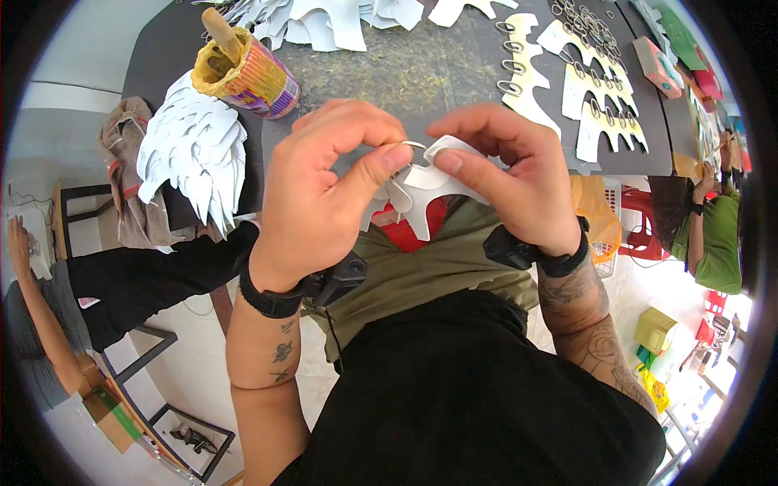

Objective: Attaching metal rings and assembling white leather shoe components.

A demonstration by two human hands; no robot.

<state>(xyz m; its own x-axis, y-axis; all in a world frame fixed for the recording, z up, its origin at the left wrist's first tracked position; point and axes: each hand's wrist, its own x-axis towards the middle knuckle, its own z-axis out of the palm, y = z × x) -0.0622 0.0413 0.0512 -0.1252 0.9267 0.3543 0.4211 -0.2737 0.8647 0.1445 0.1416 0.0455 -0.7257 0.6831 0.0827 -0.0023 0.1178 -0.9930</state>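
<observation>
My left hand (320, 182) pinches a metal ring (415, 145) between thumb and forefinger, in front of my chest at the table's near edge. My right hand (523, 182) is closed on a white cut-out piece (425, 194) with curved, pointed edges, its thumb pressing the upper end. Ring and piece meet between my fingertips; whether the ring passes through the piece is hidden. Part of the white piece hangs below my left fingers.
White cut pieces (194, 150) lie heaped at left beside a glue-crusted tub (251, 77) with a wooden stick. Ringed pieces (604, 89) and loose rings (587, 20) sit at right. More white pieces (324, 20) lie at the back. People work on both sides.
</observation>
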